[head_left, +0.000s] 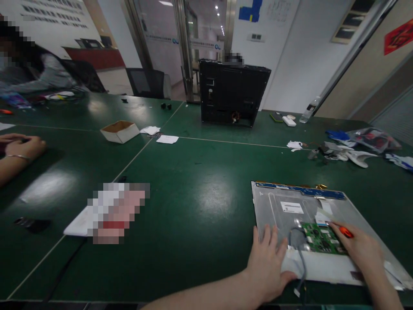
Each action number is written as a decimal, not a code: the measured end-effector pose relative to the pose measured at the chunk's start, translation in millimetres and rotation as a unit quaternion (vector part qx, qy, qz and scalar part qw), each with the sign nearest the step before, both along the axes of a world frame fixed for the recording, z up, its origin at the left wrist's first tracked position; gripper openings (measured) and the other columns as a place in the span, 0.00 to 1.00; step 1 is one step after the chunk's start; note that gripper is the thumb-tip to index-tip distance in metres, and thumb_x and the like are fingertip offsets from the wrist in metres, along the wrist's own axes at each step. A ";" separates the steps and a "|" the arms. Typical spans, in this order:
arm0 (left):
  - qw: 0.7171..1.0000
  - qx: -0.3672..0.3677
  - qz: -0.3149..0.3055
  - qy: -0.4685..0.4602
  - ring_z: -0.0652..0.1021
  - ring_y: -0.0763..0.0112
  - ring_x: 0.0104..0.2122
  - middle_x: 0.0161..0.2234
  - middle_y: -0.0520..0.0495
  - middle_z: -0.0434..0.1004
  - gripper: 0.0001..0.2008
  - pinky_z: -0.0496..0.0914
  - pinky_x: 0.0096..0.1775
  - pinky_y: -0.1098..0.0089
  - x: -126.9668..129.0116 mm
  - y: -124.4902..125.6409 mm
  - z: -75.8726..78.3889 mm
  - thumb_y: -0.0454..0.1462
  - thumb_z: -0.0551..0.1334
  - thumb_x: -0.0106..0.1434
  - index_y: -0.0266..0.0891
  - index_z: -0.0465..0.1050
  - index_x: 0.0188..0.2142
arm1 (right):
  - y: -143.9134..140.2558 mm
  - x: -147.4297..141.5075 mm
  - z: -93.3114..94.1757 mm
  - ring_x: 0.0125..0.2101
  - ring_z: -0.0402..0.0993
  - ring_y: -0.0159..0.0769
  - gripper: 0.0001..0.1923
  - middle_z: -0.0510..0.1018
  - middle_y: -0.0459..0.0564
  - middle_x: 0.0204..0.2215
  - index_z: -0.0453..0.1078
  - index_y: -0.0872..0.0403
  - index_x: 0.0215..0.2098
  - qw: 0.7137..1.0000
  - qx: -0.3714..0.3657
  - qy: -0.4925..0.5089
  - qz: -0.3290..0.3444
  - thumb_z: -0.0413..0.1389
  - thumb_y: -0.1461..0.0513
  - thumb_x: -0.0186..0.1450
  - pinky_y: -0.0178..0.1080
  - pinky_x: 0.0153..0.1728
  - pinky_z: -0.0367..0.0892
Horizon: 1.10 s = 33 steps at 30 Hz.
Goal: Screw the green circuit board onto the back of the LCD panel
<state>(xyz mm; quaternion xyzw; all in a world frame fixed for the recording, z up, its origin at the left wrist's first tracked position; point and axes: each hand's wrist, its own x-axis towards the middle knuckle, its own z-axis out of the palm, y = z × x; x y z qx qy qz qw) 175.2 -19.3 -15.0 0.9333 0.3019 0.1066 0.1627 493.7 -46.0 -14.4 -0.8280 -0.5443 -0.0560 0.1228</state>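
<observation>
I see my left hand (267,262) lying flat, fingers spread, on the near left corner of the metal panel (290,200), gripping nothing. My right hand (361,249) is closed around an orange-handled tool (346,232), its tip at the green circuit board (324,239) mounted on the panel. The panel lies flat on the green counter (193,193), near its front right edge. A grey cable (300,254) loops beside the board.

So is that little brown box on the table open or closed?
Open. The cardboard box has no lid on top, and you can see down to its brown inside walls. Whether anything lies inside cannot be told from here.
</observation>
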 end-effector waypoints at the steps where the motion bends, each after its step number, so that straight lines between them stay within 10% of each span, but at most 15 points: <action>1: 1.000 0.006 -0.002 -0.002 0.57 0.41 0.62 0.63 0.29 0.55 0.35 0.51 0.56 0.40 4.5 -0.1 -1.9 0.56 0.42 0.69 0.35 0.58 0.63 | 0.2 3.8 1.4 0.31 0.78 0.52 0.31 0.81 0.57 0.34 0.78 0.53 0.35 1.000 -0.015 0.001 -0.011 0.41 0.43 0.59 0.46 0.28 0.69; 18: 0.999 0.048 -0.013 -0.005 0.58 0.43 0.60 0.62 0.30 0.57 0.35 0.52 0.54 0.43 56.7 2.5 -10.3 0.57 0.43 0.68 0.34 0.61 0.61 | -3.9 32.2 27.5 0.24 0.74 0.50 0.23 0.76 0.57 0.23 0.71 0.53 0.34 0.991 -0.132 -0.003 -0.039 0.40 0.49 0.59 0.46 0.22 0.68; 33: 0.999 0.038 -0.024 -0.011 0.59 0.41 0.60 0.61 0.27 0.58 0.36 0.51 0.54 0.42 61.7 6.7 -5.5 0.57 0.42 0.68 0.32 0.60 0.61 | -5.6 45.9 21.8 0.30 0.77 0.55 0.25 0.79 0.62 0.33 0.72 0.53 0.34 0.993 -0.088 0.024 -0.072 0.40 0.48 0.58 0.49 0.26 0.71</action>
